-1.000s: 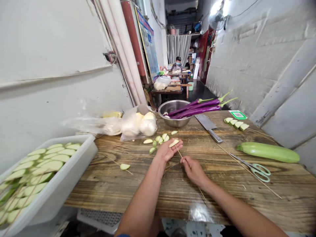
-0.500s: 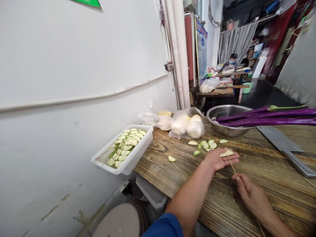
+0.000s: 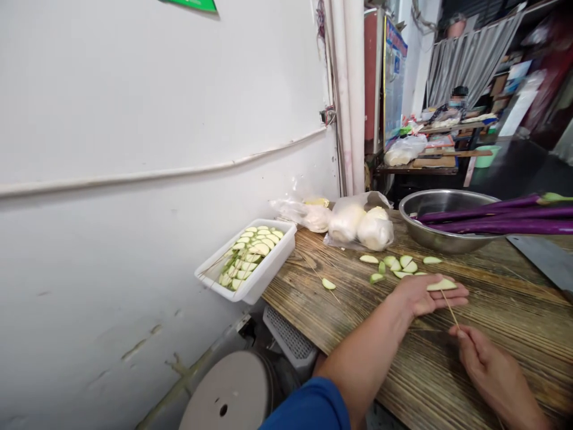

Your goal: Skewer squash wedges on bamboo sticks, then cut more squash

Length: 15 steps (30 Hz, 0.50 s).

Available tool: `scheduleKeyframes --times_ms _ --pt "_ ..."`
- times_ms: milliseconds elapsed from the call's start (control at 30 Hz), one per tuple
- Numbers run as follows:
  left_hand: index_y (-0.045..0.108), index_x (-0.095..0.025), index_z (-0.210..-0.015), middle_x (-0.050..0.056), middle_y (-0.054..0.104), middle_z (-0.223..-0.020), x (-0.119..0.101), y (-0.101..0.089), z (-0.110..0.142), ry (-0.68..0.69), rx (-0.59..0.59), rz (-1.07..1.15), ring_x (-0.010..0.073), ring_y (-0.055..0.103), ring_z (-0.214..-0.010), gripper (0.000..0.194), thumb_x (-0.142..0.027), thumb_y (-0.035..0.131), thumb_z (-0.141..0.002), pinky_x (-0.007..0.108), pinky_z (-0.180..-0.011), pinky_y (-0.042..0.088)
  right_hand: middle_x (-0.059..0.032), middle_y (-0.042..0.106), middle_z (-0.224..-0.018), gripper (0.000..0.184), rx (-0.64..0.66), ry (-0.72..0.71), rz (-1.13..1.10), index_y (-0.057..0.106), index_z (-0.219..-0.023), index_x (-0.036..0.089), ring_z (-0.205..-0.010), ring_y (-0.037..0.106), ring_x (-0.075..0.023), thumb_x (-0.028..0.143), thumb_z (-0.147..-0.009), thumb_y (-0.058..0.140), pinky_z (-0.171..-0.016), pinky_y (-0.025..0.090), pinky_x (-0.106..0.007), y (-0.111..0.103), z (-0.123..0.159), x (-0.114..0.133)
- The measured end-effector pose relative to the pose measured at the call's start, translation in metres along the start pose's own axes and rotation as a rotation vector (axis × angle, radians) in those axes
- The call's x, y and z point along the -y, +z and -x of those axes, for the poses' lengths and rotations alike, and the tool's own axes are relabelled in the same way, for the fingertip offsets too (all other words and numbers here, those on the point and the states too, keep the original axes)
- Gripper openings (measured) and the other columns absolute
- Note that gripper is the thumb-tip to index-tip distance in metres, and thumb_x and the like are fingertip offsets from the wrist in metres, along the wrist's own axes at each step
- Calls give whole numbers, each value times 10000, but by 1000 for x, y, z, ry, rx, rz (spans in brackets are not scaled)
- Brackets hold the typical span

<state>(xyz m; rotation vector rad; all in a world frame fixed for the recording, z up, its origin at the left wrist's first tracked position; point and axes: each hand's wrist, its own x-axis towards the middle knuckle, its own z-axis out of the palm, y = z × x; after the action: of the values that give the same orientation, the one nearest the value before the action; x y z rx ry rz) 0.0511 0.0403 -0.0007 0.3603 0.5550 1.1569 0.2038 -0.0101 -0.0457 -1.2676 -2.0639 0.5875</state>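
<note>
- Wooden table (image 3: 313, 310): its near edge passes left of and below our fingers, with bare wood between.
- White tub (image 3: 271, 270), well left of our fingers, holding green-edged pieces (image 3: 244, 266).
- Steel bowl (image 3: 441, 240), beyond our fingers, purple eggplants (image 3: 501, 224) across its rim.
- Our left hand (image 3: 427, 298), palm up, fingers extended beneath a pale slice (image 3: 442, 285).
- Our right hand (image 3: 486, 361), fingertips pinched on a skewer (image 3: 451, 310) meeting it.
</note>
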Motion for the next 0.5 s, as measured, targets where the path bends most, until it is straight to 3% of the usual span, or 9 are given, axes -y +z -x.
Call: scheduleKeyframes --times_ms 233,500 --pt "607 -55 -784 154 634 -794 1 2 4 17 23 -34 227 622 -845 202 -106 412 -800 464 -939 350 -61 658 -709 257 -25 -11 -27 529 -824 214 -578 612 -194 395 -779 352 -549 462 -284 0 1 9" --pt "593 -60 -839 162 644 -917 -1 6 10 24 -52 -61 237 606 -930 134 -150 501 -805 408 -891 434 -28 601 -659 246 -48 -30 -23 497 -812 185 -566 563 -149 275 -860 273 -574 412 -246 -2 5 33"
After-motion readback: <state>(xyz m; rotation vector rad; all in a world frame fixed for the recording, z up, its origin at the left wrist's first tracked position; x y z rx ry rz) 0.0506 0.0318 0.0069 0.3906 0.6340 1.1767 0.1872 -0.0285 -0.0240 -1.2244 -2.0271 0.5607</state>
